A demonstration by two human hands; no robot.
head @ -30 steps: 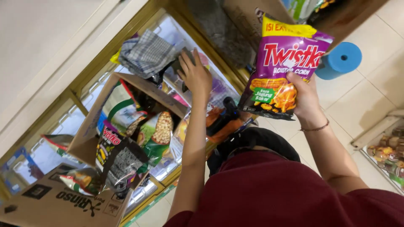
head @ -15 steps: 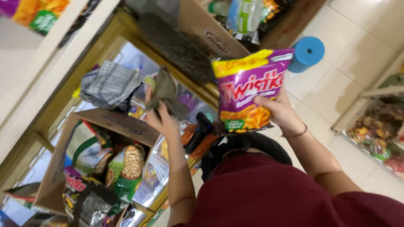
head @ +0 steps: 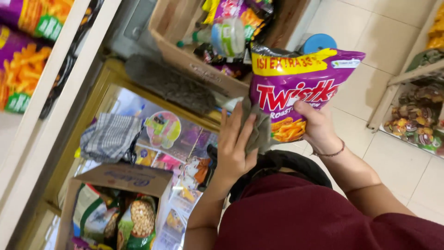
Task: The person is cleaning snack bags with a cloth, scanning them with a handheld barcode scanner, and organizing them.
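- A shop aisle seen from above: a pale tiled floor point(head: 365, 106) on the right, a white shelf edge point(head: 55, 111) running up the left with purple snack packs point(head: 21, 60) behind it, and a low rack point(head: 418, 115) of small packets at far right.
- A glass-topped cabinet point(head: 152, 134) with a yellowish frame serves as the table here — a checked cloth point(head: 108, 136) lies on it, and a long grey duster point(head: 169, 85) rests across its far edge.
- Two open cartons stand by: one point(head: 185, 51) beyond the cabinet holding packets and a plastic bottle point(head: 226, 37), another point(head: 120, 180) near the bottom left with green and brown snack packs inside. A blue roll point(head: 319, 42) shows just behind the raised bag.
- The snack bag point(head: 300, 92) — purple with a yellow band, puffed and unopened — is held upright in the air over the person's lap, between the cabinet and the floor.
- The right hand point(head: 317, 127) grips the bag's lower right side, thumb across the front, a thin bracelet at the wrist.
- The left hand point(head: 236, 143) presses a grey rag point(head: 259, 127) against the bag's lower left edge, fingers spread flat over the cloth rather than clenched.
- Judged from this pose, the bag is being wiped down; the move at hand calls for a steady right-hand grip while the rag sweeps the face, and light pressure so the air-filled pack is not crushed.
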